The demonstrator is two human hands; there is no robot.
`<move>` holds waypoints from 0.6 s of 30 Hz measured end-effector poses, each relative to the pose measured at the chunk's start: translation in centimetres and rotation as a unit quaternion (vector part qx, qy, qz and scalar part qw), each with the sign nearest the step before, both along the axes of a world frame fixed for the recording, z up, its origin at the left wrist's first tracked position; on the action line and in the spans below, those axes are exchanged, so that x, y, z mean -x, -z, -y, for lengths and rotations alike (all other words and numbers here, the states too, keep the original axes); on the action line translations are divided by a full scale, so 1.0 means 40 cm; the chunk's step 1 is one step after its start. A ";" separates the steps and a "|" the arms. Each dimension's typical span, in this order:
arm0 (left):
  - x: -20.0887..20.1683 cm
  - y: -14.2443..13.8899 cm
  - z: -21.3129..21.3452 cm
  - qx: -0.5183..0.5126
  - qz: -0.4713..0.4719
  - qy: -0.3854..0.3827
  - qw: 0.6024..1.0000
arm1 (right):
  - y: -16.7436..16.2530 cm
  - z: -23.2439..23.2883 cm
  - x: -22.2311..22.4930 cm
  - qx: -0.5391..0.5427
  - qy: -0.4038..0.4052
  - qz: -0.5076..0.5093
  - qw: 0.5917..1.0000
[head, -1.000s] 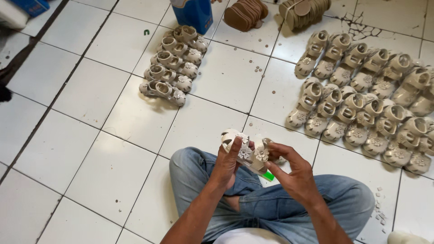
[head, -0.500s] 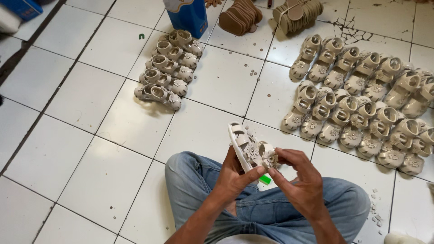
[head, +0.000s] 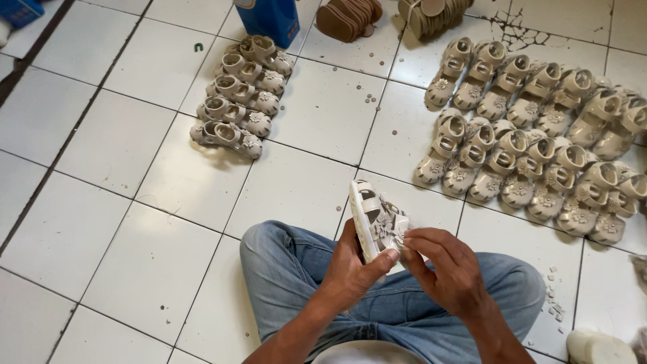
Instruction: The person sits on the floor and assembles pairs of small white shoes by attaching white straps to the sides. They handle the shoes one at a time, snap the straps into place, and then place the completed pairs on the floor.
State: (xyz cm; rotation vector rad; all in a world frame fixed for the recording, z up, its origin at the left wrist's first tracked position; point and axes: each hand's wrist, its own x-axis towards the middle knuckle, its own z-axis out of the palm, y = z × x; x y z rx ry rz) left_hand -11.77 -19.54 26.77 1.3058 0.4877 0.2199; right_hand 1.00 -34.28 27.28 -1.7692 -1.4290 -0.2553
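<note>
We sit cross-legged on the white tiled floor. Our left hand grips a small beige sandal by its sole, held above our knees, sole turned left. Our right hand has its fingers pinched on the sandal's flower trim. A short row of sandals lies ahead to the left, a larger group to the right. A blue box-shaped package stands beyond the short row, beside brown stacked soles.
</note>
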 end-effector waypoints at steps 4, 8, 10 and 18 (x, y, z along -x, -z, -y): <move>-0.002 0.019 0.004 0.006 -0.008 0.011 1.000 | 0.027 0.004 0.003 0.018 0.017 -0.071 0.997; -0.003 0.026 -0.002 0.024 -0.044 0.025 0.998 | 0.036 -0.002 0.012 0.041 0.033 -0.148 0.988; 0.000 0.025 -0.008 0.062 -0.030 0.020 0.997 | 0.027 0.000 0.009 0.054 -0.016 -0.182 0.982; 0.021 0.036 -0.013 0.103 0.031 0.065 0.992 | -0.019 0.003 -0.002 0.076 -0.046 -0.215 0.972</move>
